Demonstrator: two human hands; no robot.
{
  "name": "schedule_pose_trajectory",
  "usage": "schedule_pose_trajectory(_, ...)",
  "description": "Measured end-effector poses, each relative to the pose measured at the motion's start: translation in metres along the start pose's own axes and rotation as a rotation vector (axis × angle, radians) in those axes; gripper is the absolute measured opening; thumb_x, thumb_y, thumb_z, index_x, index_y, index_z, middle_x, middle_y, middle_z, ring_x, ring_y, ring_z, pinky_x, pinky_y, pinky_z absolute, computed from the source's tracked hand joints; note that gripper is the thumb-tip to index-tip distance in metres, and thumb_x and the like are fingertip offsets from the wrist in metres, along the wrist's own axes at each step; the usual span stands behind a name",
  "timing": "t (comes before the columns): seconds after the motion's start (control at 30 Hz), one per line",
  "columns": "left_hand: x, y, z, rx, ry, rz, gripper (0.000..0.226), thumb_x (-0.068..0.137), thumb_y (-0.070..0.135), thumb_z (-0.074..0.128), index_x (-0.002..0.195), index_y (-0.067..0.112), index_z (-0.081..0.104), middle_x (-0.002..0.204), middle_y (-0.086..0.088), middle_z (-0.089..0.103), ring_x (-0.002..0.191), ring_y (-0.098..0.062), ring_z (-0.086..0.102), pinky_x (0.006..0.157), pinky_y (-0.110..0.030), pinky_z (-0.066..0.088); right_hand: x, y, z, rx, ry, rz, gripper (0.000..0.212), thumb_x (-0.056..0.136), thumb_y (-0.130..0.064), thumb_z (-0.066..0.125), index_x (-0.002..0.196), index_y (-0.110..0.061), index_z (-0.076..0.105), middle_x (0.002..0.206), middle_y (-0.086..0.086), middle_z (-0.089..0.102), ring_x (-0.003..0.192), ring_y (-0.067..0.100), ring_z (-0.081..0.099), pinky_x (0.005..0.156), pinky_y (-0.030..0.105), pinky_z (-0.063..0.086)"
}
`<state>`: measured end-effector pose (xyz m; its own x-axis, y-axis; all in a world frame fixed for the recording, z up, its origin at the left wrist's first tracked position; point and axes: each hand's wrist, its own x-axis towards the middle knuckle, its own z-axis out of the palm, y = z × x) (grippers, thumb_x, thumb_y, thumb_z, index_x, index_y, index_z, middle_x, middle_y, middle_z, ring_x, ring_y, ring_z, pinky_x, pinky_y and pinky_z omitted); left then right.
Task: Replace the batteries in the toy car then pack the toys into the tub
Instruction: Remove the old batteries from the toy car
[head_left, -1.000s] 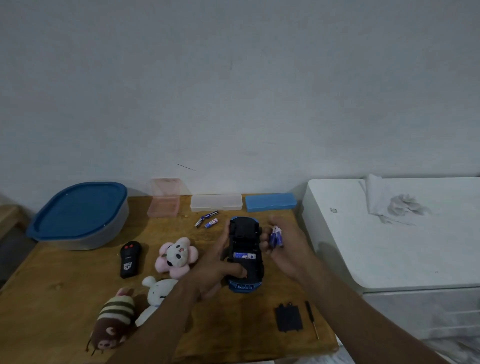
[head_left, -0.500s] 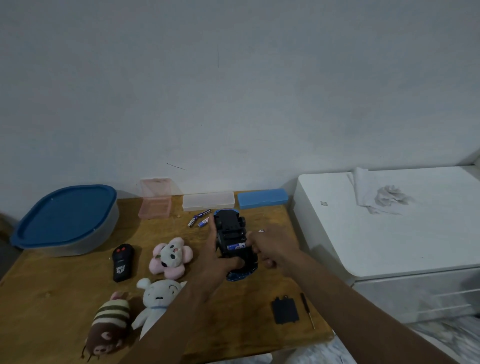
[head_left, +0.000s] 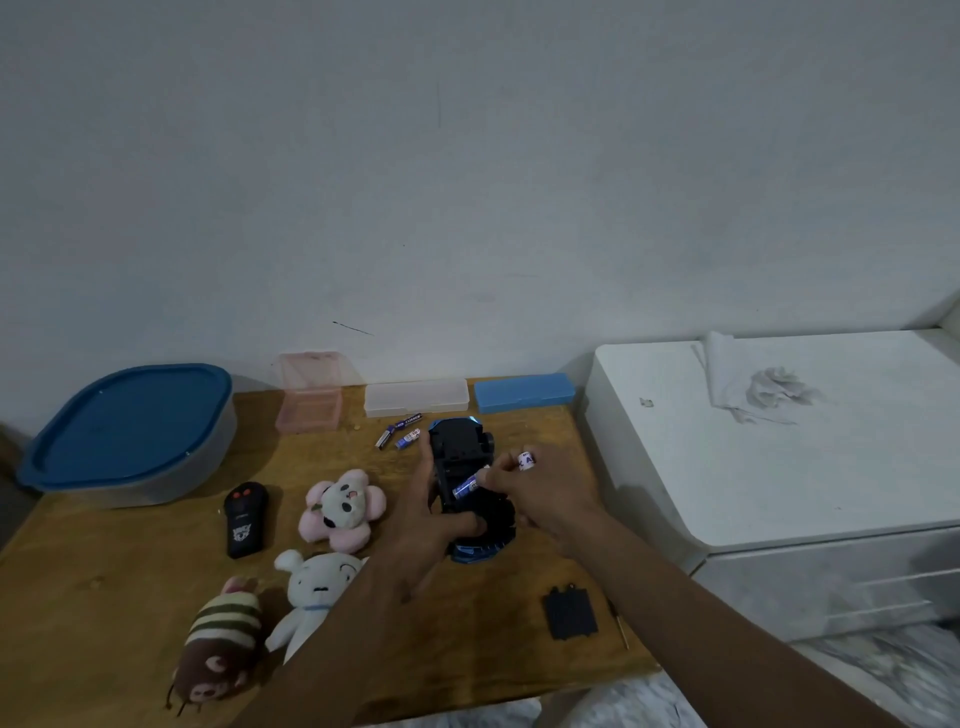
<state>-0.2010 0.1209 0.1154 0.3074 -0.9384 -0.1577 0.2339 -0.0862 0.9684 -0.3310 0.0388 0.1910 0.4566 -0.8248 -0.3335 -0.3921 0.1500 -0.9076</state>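
Blue-lidded tub (head_left: 156, 483) sits at the far-left corner of the bench (head_left: 104, 571), lid on, well apart from the car. Moving right: black remote (head_left: 245, 512), then three plush toys near the front edge: striped (head_left: 221, 644), white (head_left: 317, 582), pink flower (head_left: 343, 506). Two loose batteries (head_left: 400, 434) lie just behind the car.

Toy car (head_left: 462, 447) lies belly-up, right of centre. We note the left hand (head_left: 431, 514) grasping it from the left side, thumb laid across the underside. The right hand (head_left: 540, 491) pinches a battery (head_left: 467, 486) in its fingertips over the open compartment. A second cell (head_left: 526, 461) is tucked further back in the same hand. The battery cover (head_left: 570, 613) and a small screwdriver (head_left: 621, 629) lie near the front-right edge, apart from the car.

Step in hand, as we judge it: loading cells into the car. Cover off, nothing packed.

Next move calls for seating the pinched battery flat against its contacts while the left hand keeps the car steady. Polarity marks are too small for us to read. After that come the second cell, the cover and its screw, then the tub lid.
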Motion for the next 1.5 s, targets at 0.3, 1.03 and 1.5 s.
schedule_pose_trajectory(0.3,-0.005,-0.005,-0.002,-0.059,-0.066,-0.096,0.115,0.062,-0.013,0.063,0.143,0.057,0.021,0.133,-0.014,0.057,0.119,-0.038,0.057,0.100,-0.057,0.046,0.011,0.007,-0.004,0.866,-0.211,0.192,0.006,0.085,-0.011,0.056,0.080,-0.008,0.057,0.071,0.005,0.053,0.046,0.007,0.039,0.040,0.018,0.034)
schedule_pose_trajectory(1.03,-0.028,-0.060,0.022,0.229,0.103,-0.391,0.113,0.052,0.005,0.076,0.147,0.038,0.025,0.138,0.001,0.052,0.127,-0.024,0.047,0.108,-0.051,0.040,0.012,0.071,-0.036,0.784,-0.086,0.518,0.006,0.088,-0.013,0.060,0.085,-0.009,0.057,0.065,0.006,0.056,0.057,0.014,0.054,0.045,0.024,0.046)
schedule_pose_trajectory(1.5,-0.033,-0.046,0.028,0.564,0.136,-0.420,0.078,0.072,0.002,0.076,0.138,0.027,0.042,0.112,0.005,0.059,0.112,-0.021,0.056,0.100,-0.044,0.047,0.018,0.085,-0.051,0.741,-0.116,0.591,0.009,0.086,-0.014,0.063,0.086,-0.007,0.058,0.069,0.008,0.057,0.062,0.016,0.055,0.049,0.026,0.049)
